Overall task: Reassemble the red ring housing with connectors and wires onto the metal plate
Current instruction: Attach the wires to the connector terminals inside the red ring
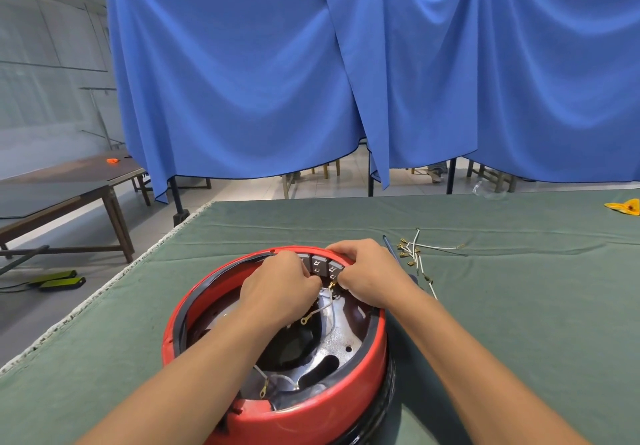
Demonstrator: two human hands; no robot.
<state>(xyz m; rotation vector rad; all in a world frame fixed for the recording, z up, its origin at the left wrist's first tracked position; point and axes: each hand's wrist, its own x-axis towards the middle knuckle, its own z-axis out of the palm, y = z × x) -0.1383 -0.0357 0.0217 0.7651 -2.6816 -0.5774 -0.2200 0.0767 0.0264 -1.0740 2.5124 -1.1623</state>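
Both forearms reach over red ring (349, 399) on desk (502, 306). Left hand (280, 288) curled, grip pinching white wire (327, 300). Right hand (375, 276) curled, grip pinching brass connector (333, 284) by far rim.

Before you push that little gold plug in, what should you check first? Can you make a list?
1. Red ring sits flat on the green cloth: ok.
2. Grey connector block is in place at the ring's far rim: ok.
3. Gold plug is pinched by the right hand just below the block: ok.
4. Left hand holds the white wire steady: cannot tell, fingers hide it.
5. Plug lines up with the right slot: cannot tell, too small.
6. Two loose ring terminals inside the ring are fastened down: not ok.
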